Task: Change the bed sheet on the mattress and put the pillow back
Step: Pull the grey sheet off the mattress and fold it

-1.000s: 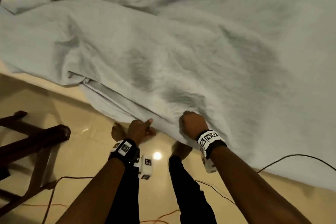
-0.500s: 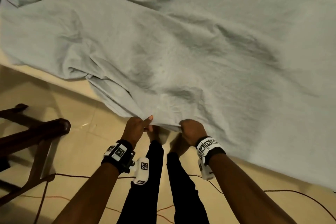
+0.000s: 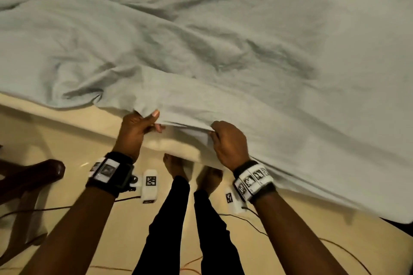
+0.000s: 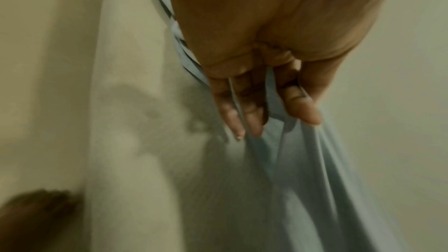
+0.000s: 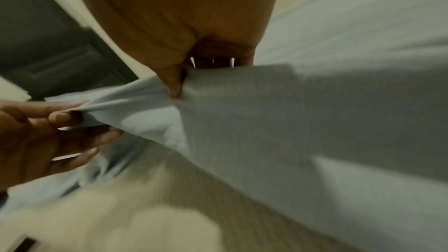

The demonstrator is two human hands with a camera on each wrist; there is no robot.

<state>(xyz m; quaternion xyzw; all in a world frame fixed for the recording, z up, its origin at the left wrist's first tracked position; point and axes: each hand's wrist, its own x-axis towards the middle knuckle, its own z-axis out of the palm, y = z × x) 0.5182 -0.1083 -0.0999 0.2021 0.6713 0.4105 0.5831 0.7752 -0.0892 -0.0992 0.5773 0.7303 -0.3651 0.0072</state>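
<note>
Cream mattress (image 3: 67, 116) edge bare: left hand (image 3: 136, 127) and right hand (image 3: 228, 143) pinch the sheet (image 3: 223, 51); next, probably pull it down and tuck.

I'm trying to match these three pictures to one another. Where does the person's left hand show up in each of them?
Head view: the left hand is at lower centre-left, pinching the sheet's edge.
Left wrist view: the left hand fills the top centre, fingers curled round the sheet.
Right wrist view: the left hand is at the left edge, holding the sheet.
Shared landmark: the pale blue sheet stretched between both hands.
</note>
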